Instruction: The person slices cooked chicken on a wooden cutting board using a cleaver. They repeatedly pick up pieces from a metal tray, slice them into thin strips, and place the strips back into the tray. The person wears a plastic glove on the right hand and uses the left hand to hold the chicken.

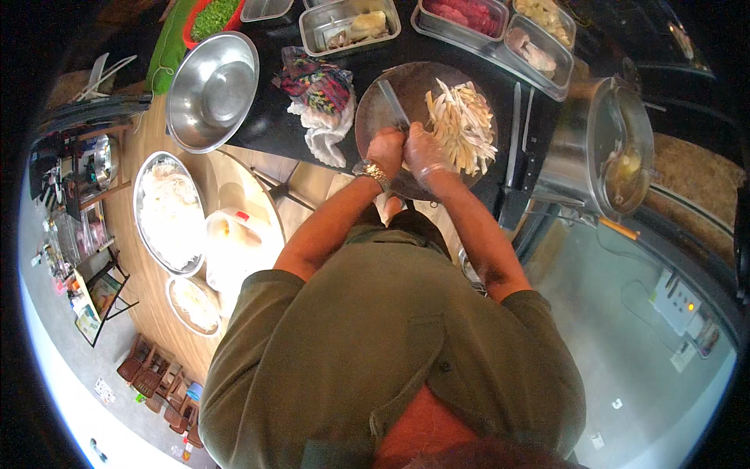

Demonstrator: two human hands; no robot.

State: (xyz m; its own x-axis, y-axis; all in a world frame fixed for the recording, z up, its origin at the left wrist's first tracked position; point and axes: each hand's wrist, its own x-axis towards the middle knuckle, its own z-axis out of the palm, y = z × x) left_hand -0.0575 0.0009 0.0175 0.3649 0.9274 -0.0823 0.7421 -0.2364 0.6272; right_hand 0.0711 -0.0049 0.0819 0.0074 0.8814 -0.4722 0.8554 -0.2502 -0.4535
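A round chopping board [375, 111] lies on the black counter before me. My right hand [429, 153], in a clear thin glove, is closed around the lower end of a knife [392, 102]; the blade points up and left over the board. Pressed close beside it, my left hand [387, 146] is curled at the board's near side, with a gold-coloured watch [370, 170] on the wrist. What its fingers hold, if anything, is hidden. A heap of pale, cut food strips [463, 126] covers the board's right side, next to my right hand.
Left of the board are a bunched cloth [319, 99] and a steel bowl [227, 88]. Metal trays [350, 48] of food line the back. Two long, thin tools [515, 135] and a large steel pot [577, 140] stand right. A round table [258, 187] bears filled bowls.
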